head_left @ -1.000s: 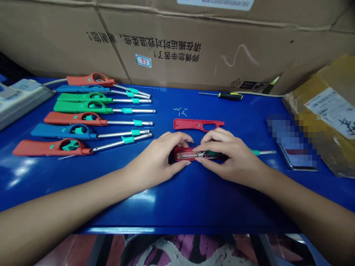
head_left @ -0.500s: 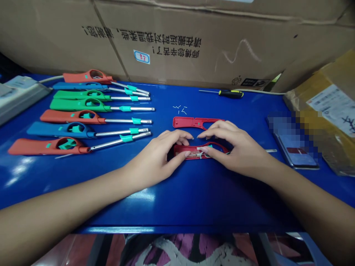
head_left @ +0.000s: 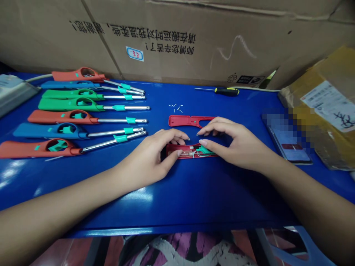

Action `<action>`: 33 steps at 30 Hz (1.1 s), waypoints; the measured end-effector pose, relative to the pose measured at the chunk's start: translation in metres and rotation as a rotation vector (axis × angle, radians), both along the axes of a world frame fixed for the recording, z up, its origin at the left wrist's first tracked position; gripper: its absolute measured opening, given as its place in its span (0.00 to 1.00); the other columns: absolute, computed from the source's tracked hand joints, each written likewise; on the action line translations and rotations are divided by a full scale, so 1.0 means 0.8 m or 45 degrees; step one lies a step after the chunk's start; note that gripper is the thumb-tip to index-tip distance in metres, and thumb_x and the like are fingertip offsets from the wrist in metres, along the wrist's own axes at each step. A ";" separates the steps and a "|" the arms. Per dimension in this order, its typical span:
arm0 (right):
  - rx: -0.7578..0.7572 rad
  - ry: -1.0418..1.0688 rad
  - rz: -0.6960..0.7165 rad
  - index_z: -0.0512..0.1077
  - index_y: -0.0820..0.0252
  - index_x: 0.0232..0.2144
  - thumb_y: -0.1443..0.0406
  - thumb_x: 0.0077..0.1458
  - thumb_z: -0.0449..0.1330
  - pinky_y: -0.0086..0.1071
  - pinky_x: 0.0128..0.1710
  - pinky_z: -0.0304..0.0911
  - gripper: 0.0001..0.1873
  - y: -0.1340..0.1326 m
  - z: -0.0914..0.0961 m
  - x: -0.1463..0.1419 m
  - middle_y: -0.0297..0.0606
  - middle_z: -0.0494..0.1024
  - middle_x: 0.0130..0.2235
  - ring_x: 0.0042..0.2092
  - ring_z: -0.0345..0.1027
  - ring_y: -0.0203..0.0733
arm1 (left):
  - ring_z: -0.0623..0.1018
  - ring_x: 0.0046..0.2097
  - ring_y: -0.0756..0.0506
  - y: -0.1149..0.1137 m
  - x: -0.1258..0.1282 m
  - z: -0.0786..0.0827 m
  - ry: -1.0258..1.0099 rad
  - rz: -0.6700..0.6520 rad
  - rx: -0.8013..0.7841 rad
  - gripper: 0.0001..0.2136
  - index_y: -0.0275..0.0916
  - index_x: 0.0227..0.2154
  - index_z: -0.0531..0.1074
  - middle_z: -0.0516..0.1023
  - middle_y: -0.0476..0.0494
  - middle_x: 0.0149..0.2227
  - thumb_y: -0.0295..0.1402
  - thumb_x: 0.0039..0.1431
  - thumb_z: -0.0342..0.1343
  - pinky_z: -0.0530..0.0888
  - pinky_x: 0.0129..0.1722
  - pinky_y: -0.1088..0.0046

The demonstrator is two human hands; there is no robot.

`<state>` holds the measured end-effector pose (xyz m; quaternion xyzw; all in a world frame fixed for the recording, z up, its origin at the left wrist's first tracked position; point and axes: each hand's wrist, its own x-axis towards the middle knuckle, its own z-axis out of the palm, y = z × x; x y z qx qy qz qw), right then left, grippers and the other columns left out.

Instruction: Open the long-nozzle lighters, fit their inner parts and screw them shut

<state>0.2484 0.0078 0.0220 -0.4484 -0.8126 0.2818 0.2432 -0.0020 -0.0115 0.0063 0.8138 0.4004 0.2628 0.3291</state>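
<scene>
An opened red lighter body (head_left: 191,151) lies flat on the blue table (head_left: 177,195), its clear tube, white wires and teal trigger part showing. My left hand (head_left: 155,155) grips its left end between thumb and curled fingers. My right hand (head_left: 235,146) is cupped over its right half, thumb tip pressing near the teal part. The lighter's metal nozzle is hidden under my right hand. The matching red cover half (head_left: 188,120) lies just behind my fingers.
Several finished long-nozzle lighters (head_left: 80,118), red, blue and green, lie in a row at the left. Tiny white screws (head_left: 176,108) and a yellow-black screwdriver (head_left: 222,90) lie further back. A phone (head_left: 288,142) and a yellow parcel (head_left: 324,107) sit right; cardboard boxes (head_left: 177,40) stand behind.
My right hand has slid left along the lighter, covering the nozzle that showed before. Its thumb has lifted off the clear tube, baring the teal part and wires. The left hand holds still.
</scene>
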 end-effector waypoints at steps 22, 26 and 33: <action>-0.145 -0.332 0.335 0.76 0.57 0.40 0.54 0.58 0.65 0.37 0.45 0.66 0.14 0.029 0.041 0.059 0.38 0.78 0.42 0.43 0.71 0.41 | 0.75 0.58 0.40 0.001 0.001 0.013 0.367 -0.252 0.424 0.19 0.38 0.62 0.67 0.76 0.38 0.59 0.30 0.71 0.47 0.74 0.58 0.55; -0.218 -0.309 0.372 0.77 0.57 0.37 0.54 0.58 0.65 0.36 0.44 0.66 0.13 0.026 0.037 0.058 0.36 0.78 0.41 0.42 0.71 0.40 | 0.75 0.60 0.38 -0.003 0.002 0.003 0.459 -0.291 0.587 0.20 0.36 0.64 0.65 0.72 0.36 0.63 0.32 0.73 0.46 0.75 0.59 0.53; -0.182 -0.248 0.349 0.77 0.58 0.36 0.56 0.59 0.64 0.36 0.43 0.66 0.11 0.021 0.029 0.057 0.37 0.78 0.39 0.41 0.70 0.40 | 0.68 0.67 0.37 -0.011 0.001 -0.002 0.558 -0.326 0.622 0.22 0.30 0.66 0.62 0.62 0.31 0.68 0.31 0.74 0.41 0.70 0.64 0.53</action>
